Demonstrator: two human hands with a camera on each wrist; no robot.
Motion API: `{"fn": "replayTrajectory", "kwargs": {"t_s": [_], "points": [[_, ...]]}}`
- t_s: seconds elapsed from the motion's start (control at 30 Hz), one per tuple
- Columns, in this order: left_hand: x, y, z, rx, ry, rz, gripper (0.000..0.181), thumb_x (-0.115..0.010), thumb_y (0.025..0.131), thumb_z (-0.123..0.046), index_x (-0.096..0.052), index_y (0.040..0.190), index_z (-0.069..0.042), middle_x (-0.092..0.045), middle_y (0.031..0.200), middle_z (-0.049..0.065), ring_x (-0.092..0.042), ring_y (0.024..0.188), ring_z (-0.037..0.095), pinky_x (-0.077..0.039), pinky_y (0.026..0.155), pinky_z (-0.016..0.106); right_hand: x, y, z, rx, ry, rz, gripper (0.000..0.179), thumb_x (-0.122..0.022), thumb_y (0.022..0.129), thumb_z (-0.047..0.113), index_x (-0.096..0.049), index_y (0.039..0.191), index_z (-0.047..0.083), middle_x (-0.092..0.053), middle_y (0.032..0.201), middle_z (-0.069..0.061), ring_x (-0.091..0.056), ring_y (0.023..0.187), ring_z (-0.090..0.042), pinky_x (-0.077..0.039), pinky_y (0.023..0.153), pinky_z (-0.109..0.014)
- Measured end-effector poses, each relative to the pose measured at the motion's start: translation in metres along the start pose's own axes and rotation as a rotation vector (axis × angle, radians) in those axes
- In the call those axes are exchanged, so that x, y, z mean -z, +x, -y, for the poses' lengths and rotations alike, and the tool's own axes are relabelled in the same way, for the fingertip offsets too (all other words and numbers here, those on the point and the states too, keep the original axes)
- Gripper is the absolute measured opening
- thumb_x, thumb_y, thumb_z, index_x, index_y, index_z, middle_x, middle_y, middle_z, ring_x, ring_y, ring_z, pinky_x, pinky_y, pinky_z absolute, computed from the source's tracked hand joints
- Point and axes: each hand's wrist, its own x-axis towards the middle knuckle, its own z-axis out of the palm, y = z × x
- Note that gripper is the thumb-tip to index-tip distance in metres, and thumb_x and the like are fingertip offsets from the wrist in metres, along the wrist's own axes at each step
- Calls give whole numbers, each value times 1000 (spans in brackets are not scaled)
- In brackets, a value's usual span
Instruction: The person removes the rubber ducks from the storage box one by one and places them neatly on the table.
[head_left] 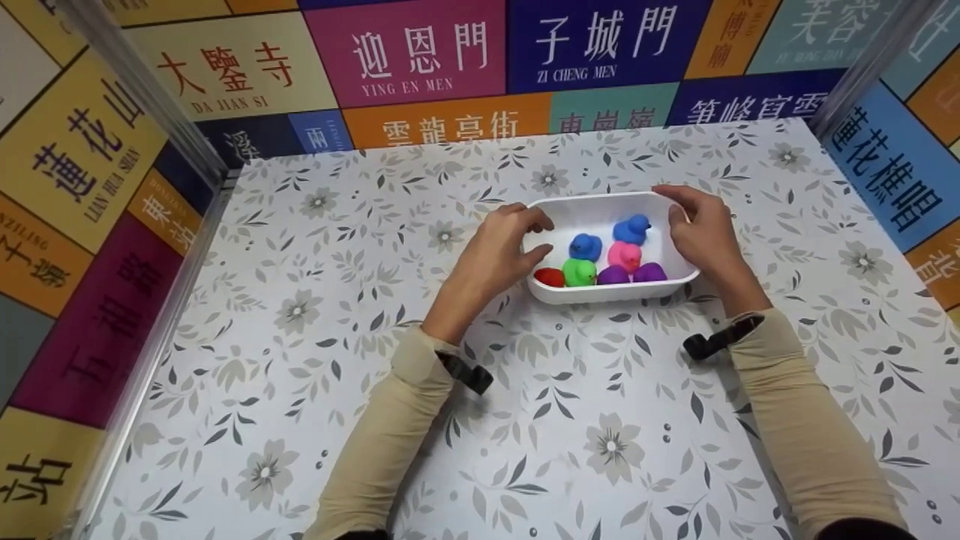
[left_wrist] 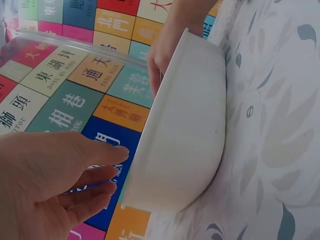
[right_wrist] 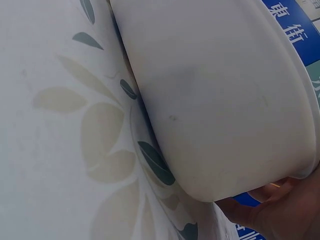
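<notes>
A white plastic tub stands on the table, its side filling much of the left wrist view. Small rubber ducks lie inside: a red one, a green one, a pink one, a front blue one, a back blue one, and two purple ones, left and right. My left hand hovers at the tub's left end, fingers loosely bent and holding nothing; a gap shows in the left wrist view. My right hand grips the tub's right end at the rim, fingertips partly hidden.
A white table with a grey leaf and flower pattern lies under the tub. Panels with coloured lettering, such as the pink panel, stand behind it and on both sides. Each wrist wears a black camera mount.
</notes>
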Motion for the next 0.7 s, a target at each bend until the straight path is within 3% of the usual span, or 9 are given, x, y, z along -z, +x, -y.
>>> {"fn": "replayTrajectory", "kwargs": {"t_s": [0.47,0.7], "points": [[2,7,-14,-7,26,196,26,-84,96,-20,-79,116,-6,-77,108,11,-67,99,21,-58,90,30,0,1,1,5,19,4,44,-44,112,9,-65,151,14,-61,159,-10,-49,155,-26,-34,132,-46],[1,16,-27,45,96,324,35,-89,91,-22,-78,121,-8,-74,114,10,-66,102,22,-57,91,33,1,0,-2,-17,11,7,45,-44,112,9,-64,151,14,-60,159,-10,-48,156,-27,-33,133,-47]]}}
